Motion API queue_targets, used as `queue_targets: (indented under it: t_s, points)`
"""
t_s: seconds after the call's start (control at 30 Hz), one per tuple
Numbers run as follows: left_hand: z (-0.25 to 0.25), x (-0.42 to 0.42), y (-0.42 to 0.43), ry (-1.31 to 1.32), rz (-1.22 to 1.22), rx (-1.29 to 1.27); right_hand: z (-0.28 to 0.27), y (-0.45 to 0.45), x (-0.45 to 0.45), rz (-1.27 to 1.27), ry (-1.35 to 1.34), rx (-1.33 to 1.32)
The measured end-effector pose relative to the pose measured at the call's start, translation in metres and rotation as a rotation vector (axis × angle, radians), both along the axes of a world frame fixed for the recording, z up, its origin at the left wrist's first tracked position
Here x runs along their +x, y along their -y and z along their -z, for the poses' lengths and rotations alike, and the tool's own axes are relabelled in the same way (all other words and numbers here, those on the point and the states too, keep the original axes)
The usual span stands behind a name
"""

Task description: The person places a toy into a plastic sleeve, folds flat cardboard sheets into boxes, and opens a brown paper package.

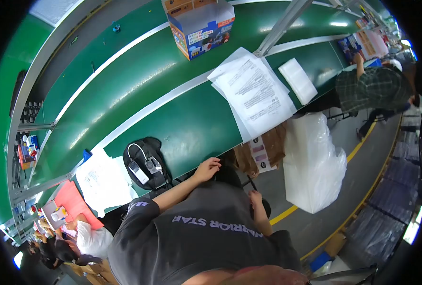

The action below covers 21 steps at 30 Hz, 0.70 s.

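My left hand (208, 169) rests at the front edge of the green table (199, 137), its fingers loosely bent and a little apart, with nothing in them. My right hand (255, 198) hangs low beside my lap; its fingers are small and partly hidden, so their pose is unclear. To the left of my left hand, a black bag (149, 182) lies on the table with a white device (138, 172) and a small camera-like device (153, 165) on it, joined by a white cable. Printed papers (256, 92) lie ahead on the right.
A "Story Projection Machine" box (204, 33) stands open on the green surface beyond. A white stack (298, 80) lies right of the papers. Below the table edge are a brown bag (273, 147) and a large plastic-wrapped white bundle (311, 166). Co-workers sit left and stand right.
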<state>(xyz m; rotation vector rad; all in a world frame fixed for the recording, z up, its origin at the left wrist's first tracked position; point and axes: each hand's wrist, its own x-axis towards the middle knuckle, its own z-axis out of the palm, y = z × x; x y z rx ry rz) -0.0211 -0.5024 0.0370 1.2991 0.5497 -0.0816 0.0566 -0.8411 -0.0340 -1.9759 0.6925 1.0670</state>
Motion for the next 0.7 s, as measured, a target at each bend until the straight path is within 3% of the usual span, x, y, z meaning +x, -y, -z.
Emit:
queue_targets:
  t_s: [0.13,0.2,0.23,0.27,0.3,0.33,0.5,0.57,0.7]
  points:
    - [0.017,-0.005,0.001,-0.045,0.07,0.038,0.028,0.022,-0.015,-0.145,-0.017,0.029]
    - [0.015,-0.005,-0.005,-0.085,0.129,0.056,0.006,0.001,-0.018,-0.217,0.062,-0.05]
    - [0.015,-0.003,-0.008,-0.085,0.199,0.19,0.043,0.018,-0.028,-0.433,0.257,-0.034]
    - [0.036,-0.009,-0.009,-0.027,0.238,0.249,0.029,0.009,-0.026,-0.438,0.207,-0.058]
    - [0.035,-0.012,-0.006,-0.102,0.14,0.041,0.026,0.005,-0.027,-0.393,0.139,-0.085]
    - [0.026,-0.011,-0.006,-0.157,0.131,0.012,0.038,0.005,-0.032,-0.355,0.17,-0.094]
    - [0.027,-0.029,0.001,-0.271,0.15,0.008,0.076,0.015,-0.048,-0.225,0.164,-0.007]
    - [0.031,-0.038,0.005,-0.338,0.189,0.023,0.085,0.018,-0.047,-0.112,0.027,0.0]
    - [0.053,-0.052,0.019,-0.406,0.244,0.073,0.096,0.037,-0.048,-0.174,0.076,-0.026]
